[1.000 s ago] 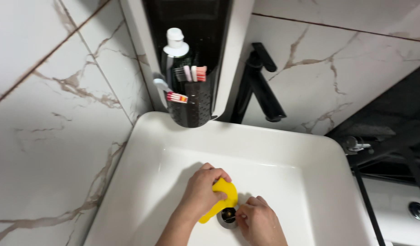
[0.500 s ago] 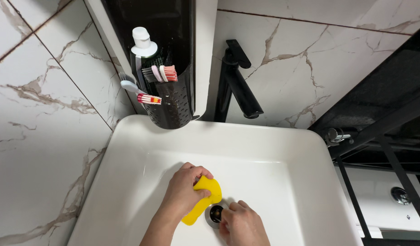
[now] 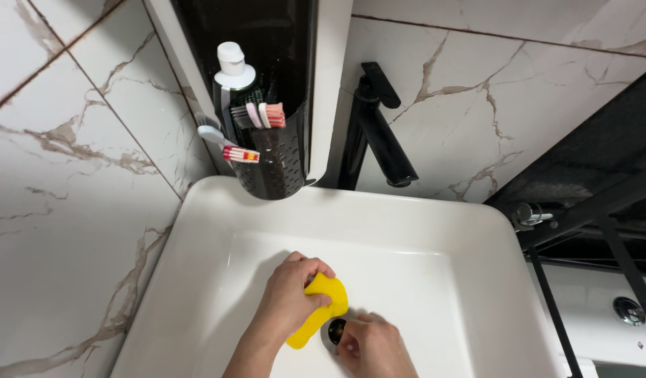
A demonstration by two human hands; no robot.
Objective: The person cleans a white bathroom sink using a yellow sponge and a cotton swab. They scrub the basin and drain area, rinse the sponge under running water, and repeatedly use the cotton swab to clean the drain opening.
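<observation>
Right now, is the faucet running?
Off: no water falls from the black faucet spout into the white sink.

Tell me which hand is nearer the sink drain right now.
Right. The right hand has its fingers at the drain, touching its rim. The left hand grips the yellow sponge just up and left of the drain, beside it.

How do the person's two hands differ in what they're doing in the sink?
The left hand grips a yellow sponge; the right hand holds nothing and has its fingertips at the metal drain. The left hand is farther from the camera than the right. Both are bare, inside the white sink.
</observation>
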